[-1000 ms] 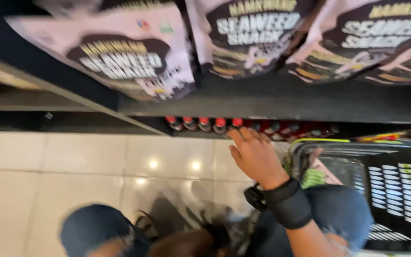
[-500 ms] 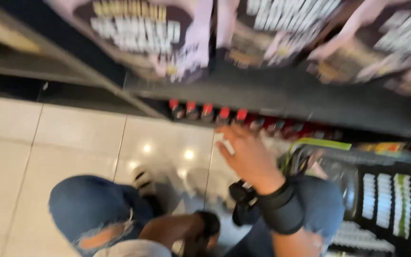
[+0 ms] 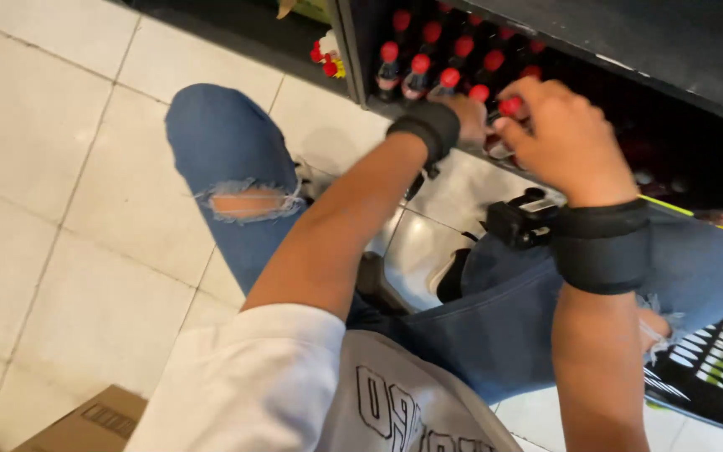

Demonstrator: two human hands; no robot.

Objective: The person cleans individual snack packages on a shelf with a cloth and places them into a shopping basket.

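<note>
Rows of dark bottles with red caps (image 3: pixel 416 63) stand on the lowest black shelf (image 3: pixel 629 50). My right hand (image 3: pixel 566 142), with a black band and a small device at the wrist, curls its fingers around the red cap of one bottle (image 3: pixel 510 106) at the shelf's front. My left hand (image 3: pixel 464 115), also with a black wrist band, reaches in just left of it among the bottles. Its fingers are mostly hidden behind the wrist. I am squatting, and my knees in torn blue jeans (image 3: pixel 228 159) sit below both arms.
A black plastic basket (image 3: pixel 713 377) stands on the pale tiled floor (image 3: pixel 60 167) at the lower right, next to my right knee. A cardboard box corner (image 3: pixel 85 423) shows at the bottom left. A small red and yellow item (image 3: pixel 328 57) lies by the shelf's left end.
The view has dropped from the snack bags above to the bottom shelf. My right hand has gone forward to the bottles, and my left hand has come in beside it.
</note>
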